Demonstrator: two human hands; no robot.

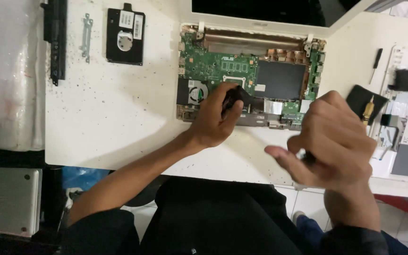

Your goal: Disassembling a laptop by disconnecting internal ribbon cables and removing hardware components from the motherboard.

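A white, speckled table stands over a pale tiled floor, and on it lies an opened laptop with its green board bare, a black hard drive with white labels far left, and a black battery at the far left edge. The left hand is curled around a black flat part over the board's near edge. The right hand, raised nearer and right of the laptop, is loosely closed on a small dark thing, too hidden to name; a yellow-handled screwdriver lies right.
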